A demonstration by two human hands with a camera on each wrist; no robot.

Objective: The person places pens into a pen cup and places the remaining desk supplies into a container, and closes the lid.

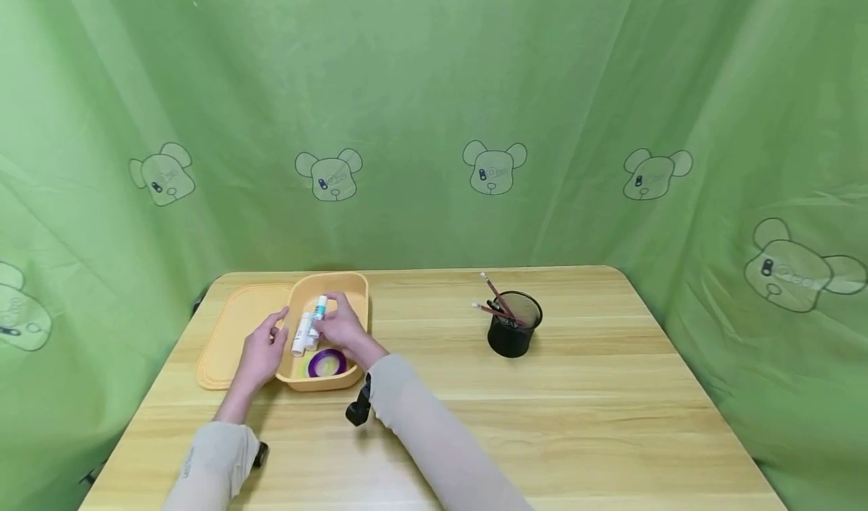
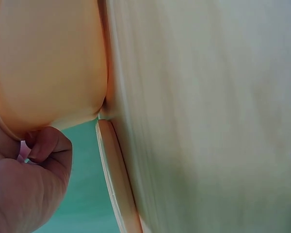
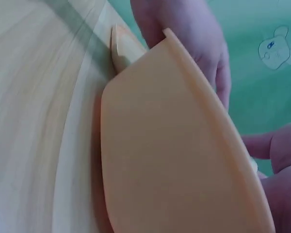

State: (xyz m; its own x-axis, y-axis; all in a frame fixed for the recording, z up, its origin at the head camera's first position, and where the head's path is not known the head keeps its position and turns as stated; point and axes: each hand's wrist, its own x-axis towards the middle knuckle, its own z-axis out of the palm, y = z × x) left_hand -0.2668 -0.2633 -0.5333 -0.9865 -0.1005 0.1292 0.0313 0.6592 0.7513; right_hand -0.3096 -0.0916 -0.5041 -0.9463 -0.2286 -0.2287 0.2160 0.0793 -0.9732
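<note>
A shallow yellow-orange plastic box stands at the left of the table. My right hand reaches inside and pinches a white glue stick with a teal band. Beside it in the box lie more white tubes, partly covered by the held one. A purple tape roll lies at the box's near end. At the left rim, my left hand holds the box edge; its curled fingers show against the wall in the left wrist view. The box wall mostly hides the right fingertips in the right wrist view.
The matching flat lid lies on the table left of the box, partly behind the left hand. A black mesh pen cup with pencils stands right of centre. Green curtains surround the wooden table.
</note>
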